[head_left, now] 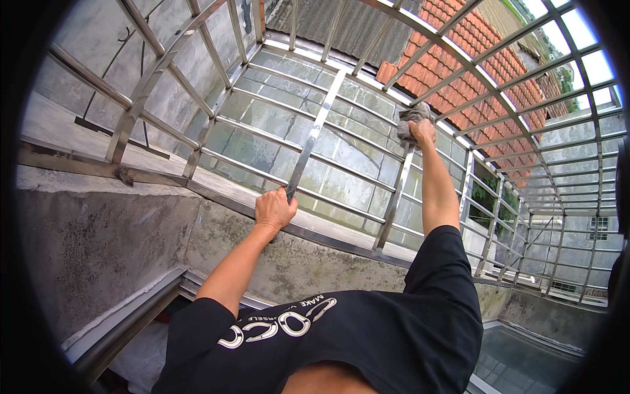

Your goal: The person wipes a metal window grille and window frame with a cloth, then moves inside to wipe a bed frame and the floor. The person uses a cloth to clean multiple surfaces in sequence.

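Left hand (274, 209): clenched on grille bar (314, 134).
Right hand (422, 130): grasping grey rag (409, 118), pressed to another bar (396, 190).

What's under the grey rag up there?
The grey rag lies on a steel bar of the window grille, pressed by the right hand. The bar's part beneath it is covered.

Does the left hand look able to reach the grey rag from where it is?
Probably not without letting go: the left hand grips a lower bar, while the grey rag sits farther out under the right hand.
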Tool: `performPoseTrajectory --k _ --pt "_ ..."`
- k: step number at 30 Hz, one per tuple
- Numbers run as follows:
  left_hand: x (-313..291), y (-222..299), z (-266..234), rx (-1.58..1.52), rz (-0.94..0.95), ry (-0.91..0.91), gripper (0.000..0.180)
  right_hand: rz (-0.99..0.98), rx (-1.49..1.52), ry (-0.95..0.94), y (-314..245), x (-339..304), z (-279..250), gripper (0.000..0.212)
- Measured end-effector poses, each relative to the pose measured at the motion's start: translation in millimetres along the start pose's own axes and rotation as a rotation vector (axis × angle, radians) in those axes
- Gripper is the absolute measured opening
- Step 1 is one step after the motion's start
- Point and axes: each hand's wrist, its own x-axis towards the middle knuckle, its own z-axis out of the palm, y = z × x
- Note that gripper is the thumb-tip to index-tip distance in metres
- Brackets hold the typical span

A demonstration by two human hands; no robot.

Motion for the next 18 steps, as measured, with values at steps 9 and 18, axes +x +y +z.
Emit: performPoseTrajectory --k 9,18 --pt "-1.7 -5.1 4.7 -0.002 0.0 -0.003 0.032 -0.339 0.374 0.261 -16.9 -53.7 -16.3 0.047" --pt "-0.8 -6.1 5.4 -0.036 0.012 0.031 0.029 -0.169 -0.018 0.31 -90.9 -33.3 6.9 0.049"
